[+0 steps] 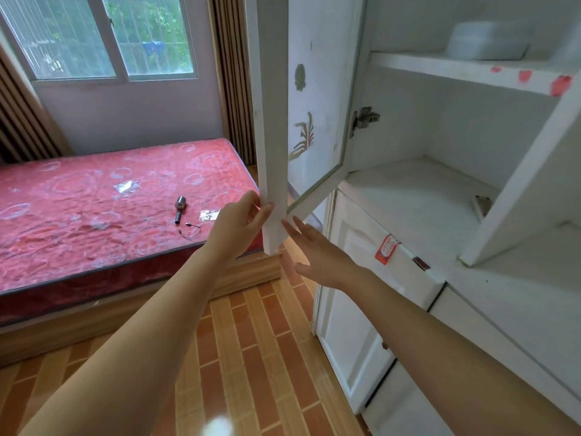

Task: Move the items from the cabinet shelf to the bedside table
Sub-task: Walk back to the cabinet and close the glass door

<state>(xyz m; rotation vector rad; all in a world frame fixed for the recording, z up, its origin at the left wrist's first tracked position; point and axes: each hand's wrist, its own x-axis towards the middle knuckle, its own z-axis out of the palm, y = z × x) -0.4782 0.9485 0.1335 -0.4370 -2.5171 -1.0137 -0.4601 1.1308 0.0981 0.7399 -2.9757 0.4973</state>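
The white cabinet door (273, 121) stands swung open toward me. My left hand (242, 225) pinches its lower edge between thumb and fingers. My right hand (317, 253) is flat and spread just behind the door's bottom corner, holding nothing. On the upper shelf (456, 70) lies a pale rectangular box (487, 40). The lower shelf (418, 202) holds only a small dark object (482, 204) by the divider. No bedside table is in view.
A bed with a red mattress (94, 209) fills the left; a small metal flashlight-like item (179, 208), a thin cable (190, 231) and clear wrappers lie on it. Below the shelves are closed white cabinet doors (361, 294). The floor (251, 357) is orange brick-pattern tile.
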